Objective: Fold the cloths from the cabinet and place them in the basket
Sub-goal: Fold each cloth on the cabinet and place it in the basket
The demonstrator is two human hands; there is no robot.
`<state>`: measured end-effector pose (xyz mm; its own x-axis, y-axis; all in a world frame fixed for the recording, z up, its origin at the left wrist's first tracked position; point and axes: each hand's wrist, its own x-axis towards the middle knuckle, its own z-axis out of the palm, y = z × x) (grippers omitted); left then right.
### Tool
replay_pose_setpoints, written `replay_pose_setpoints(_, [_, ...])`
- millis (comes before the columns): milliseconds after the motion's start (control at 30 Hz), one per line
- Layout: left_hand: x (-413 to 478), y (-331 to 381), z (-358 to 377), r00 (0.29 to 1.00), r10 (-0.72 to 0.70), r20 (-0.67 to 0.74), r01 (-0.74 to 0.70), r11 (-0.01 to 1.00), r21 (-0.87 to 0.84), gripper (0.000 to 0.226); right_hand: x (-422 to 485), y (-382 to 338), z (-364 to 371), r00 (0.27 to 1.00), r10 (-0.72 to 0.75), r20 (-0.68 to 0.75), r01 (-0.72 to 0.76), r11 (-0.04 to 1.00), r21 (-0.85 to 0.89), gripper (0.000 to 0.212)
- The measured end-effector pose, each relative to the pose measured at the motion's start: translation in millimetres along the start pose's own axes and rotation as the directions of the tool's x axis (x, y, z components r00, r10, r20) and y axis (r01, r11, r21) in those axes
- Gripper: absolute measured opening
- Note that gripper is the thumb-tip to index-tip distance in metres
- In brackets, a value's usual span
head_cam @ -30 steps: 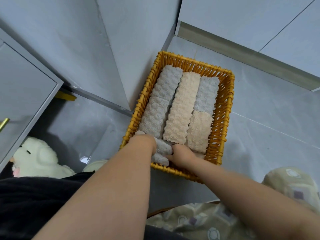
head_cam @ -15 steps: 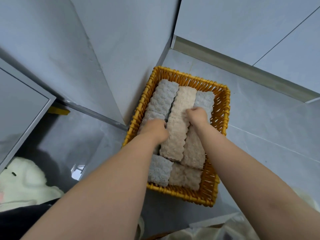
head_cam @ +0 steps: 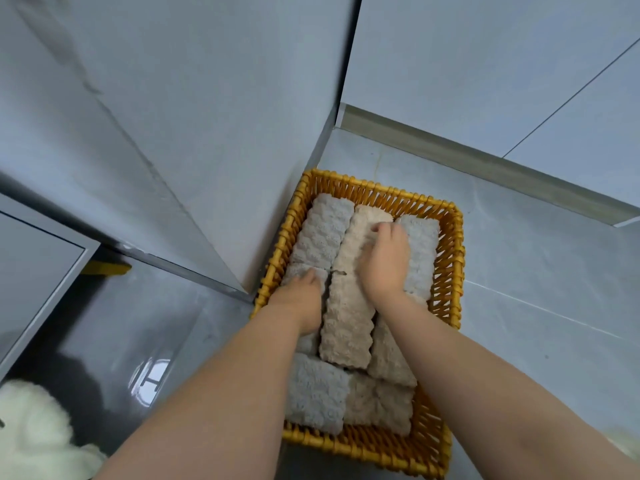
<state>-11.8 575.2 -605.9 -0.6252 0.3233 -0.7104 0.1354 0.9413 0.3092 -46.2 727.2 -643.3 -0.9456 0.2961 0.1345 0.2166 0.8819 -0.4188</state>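
Note:
A yellow wicker basket (head_cam: 450, 258) stands on the grey floor, filled with several folded fluffy cloths in grey and beige. A long beige cloth (head_cam: 346, 320) lies down the middle, a grey cloth (head_cam: 323, 233) to its left, another grey cloth (head_cam: 420, 251) to its right. A grey cloth (head_cam: 317, 393) and a beige cloth (head_cam: 379, 405) lie across the near end. My left hand (head_cam: 299, 299) presses down between the left grey cloth and the middle beige one. My right hand (head_cam: 384, 261) rests on the far part of the beige cloth, fingertips bent into it.
The basket sits against a grey cabinet side (head_cam: 207, 150) on its left. A grey cabinet door (head_cam: 31, 271) stands open at far left. A white plush toy (head_cam: 31, 434) lies at the bottom left. Bare floor tiles (head_cam: 536, 289) lie right of the basket.
Both hands have moved from the basket's near end toward its far end, the right one furthest. A grey and a beige cloth now lie uncovered across the near end. The camera has tilted.

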Motion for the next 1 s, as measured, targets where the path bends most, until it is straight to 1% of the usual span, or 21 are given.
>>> replay_pose_setpoints(33, [0.7,-1.8,1.1,1.0,0.005,-0.009,-0.005,0.999,0.038,0.067,2.2,-1.9,1.0,0.992,-0.128,0.002,0.128,0.991,-0.043,0.03])
replay_pose_setpoints(67, [1.2,-2.5,1.9,1.0,0.013,-0.013,-0.012,0.998,0.068,0.068,6.5,-1.8,4.6,0.975,-0.199,0.097,0.207,0.975,-0.085,0.032])
replay_pose_setpoints(100, [1.1,-2.2,1.8,1.0,0.024,-0.009,-0.023,0.996,0.091,0.069,10.1,-2.1,6.6,0.938,-0.217,0.271,0.261,0.955,-0.138,0.036])
replay_pose_setpoints(133, [0.8,-1.9,2.0,0.999,0.034,0.0,-0.034,0.994,0.108,0.07,13.9,-0.7,8.5,0.869,-0.203,0.452,0.314,0.931,-0.185,0.044])
replay_pose_setpoints(167, [0.3,-1.7,1.9,0.999,0.037,0.009,-0.038,0.992,0.122,0.07,18.3,1.5,9.8,0.798,-0.19,0.572,0.366,0.907,-0.209,0.05])
replay_pose_setpoints(200, [0.2,-2.2,1.7,0.999,0.035,0.018,-0.037,0.99,0.135,0.071,21.7,3.1,9.5,0.77,-0.195,0.607,0.388,0.899,-0.203,0.053])
replay_pose_setpoints(233, [0.1,-2.6,1.1,0.999,0.032,0.022,-0.035,0.988,0.147,0.071,23.2,4.6,6.8,0.787,-0.22,0.576,0.383,0.906,-0.178,0.052])
replay_pose_setpoints(300, [1.2,-0.9,-1.9,0.999,0.05,-0.008,-0.047,0.983,0.177,0.069,22.2,8.6,-3.1,0.885,-0.244,0.397,0.327,0.933,-0.154,0.047])
replay_pose_setpoints(367, [1.5,9.0,-6.3,0.987,0.117,-0.106,-0.095,0.975,0.2,0.061,15.8,20.8,-15.4,0.954,-0.173,0.247,0.23,0.946,-0.226,0.04])
replay_pose_setpoints(400, [1.6,16.1,-8.0,0.974,0.163,-0.16,-0.126,0.968,0.215,0.056,11.9,27.9,-21.4,0.966,-0.124,0.226,0.188,0.939,-0.287,0.041])
replay_pose_setpoints(467, [2.0,32.1,-6.2,0.944,0.24,-0.226,-0.187,0.954,0.234,0.05,5.4,38.9,-30.4,0.964,-0.034,0.263,0.141,0.904,-0.403,0.045])
replay_pose_setpoints(500, [2.4,39.9,-1.2,0.94,0.258,-0.222,-0.206,0.95,0.232,0.05,4.0,43.9,-32.9,0.954,-0.018,0.299,0.155,0.884,-0.442,0.045])
replay_pose_setpoints(567, [1.0,53.4,14.2,0.958,0.25,-0.14,-0.216,0.951,0.221,0.053,4.3,52.4,-35.3,0.921,-0.025,0.389,0.228,0.845,-0.484,0.05])
replay_pose_setpoints(600, [0.4,57.1,22.5,0.969,0.231,-0.087,-0.207,0.952,0.227,0.055,5.3,55.4,-34.7,0.899,-0.015,0.438,0.249,0.84,-0.482,0.053])
replay_pose_setpoints(633, [-0.6,58.5,29.4,0.977,0.212,-0.038,-0.196,0.95,0.242,0.059,6.0,57.1,-34.7,0.878,0.017,0.479,0.238,0.852,-0.467,0.055])
replay_pose_setpoints(700, [-1.1,56.1,36.6,0.981,0.191,0.027,-0.191,0.941,0.281,0.074,6.8,58.6,-34.8,0.834,0.1,0.542,0.181,0.879,-0.441,0.059])
replay_pose_setpoints(767, [-1.3,48.4,37.1,0.979,0.199,0.033,-0.199,0.928,0.315,0.083,5.4,57.8,-34.7,0.787,0.148,0.599,0.161,0.888,-0.431,0.06])
replay_pose_setpoints(800, [-1.8,43.7,36.0,0.977,0.21,0.021,-0.205,0.924,0.323,0.084,4.6,56.1,-34.8,0.777,0.154,0.611,0.159,0.89,-0.427,0.06])
replay_pose_setpoints(867, [-4.8,34.4,34.2,0.97,0.243,-0.023,-0.223,0.922,0.318,0.08,1.3,52.2,-37.9,0.81,0.108,0.577,0.181,0.89,-0.42,0.06])
replay_pose_setpoints(933, [-9.2,28.2,33.3,0.962,0.27,-0.035,-0.246,0.917,0.315,0.075,-9.8,48.3,-46.2,0.847,0.008,0.531,0.253,0.873,-0.417,0.063])
replay_pose_setpoints(1000, [-11.1,25.9,33.5,0.962,0.273,-0.024,-0.247,0.903,0.351,0.074,-30.0,48.1,-52.9,0.836,-0.043,0.547,0.329,0.837,-0.437,0.062])
